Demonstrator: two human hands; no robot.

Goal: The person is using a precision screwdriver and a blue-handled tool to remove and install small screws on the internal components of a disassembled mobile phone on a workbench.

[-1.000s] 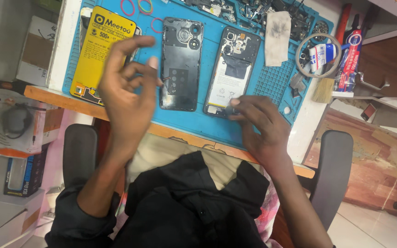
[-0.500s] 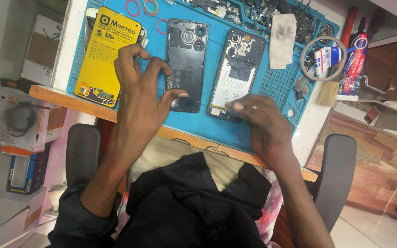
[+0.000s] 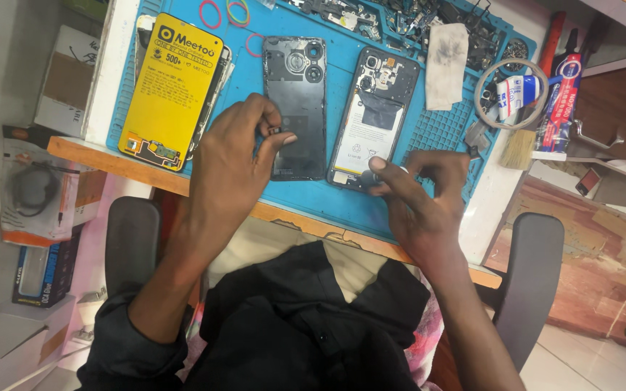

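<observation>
Left hand [image 3: 237,156] pinches a small part beside black back cover [image 3: 297,101], yellow box [image 3: 172,90] nearby.

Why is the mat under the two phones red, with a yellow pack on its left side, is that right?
Not quite. The head view shows the mat is blue, not red. The two opened phones do lie on it, and the yellow pack is on its left side.

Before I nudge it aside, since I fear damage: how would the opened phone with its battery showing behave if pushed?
The opened phone lies flat on the blue mat, so it would probably slide, not tip. Its bare insides look fragile. The right hand touches its lower edge.
</observation>
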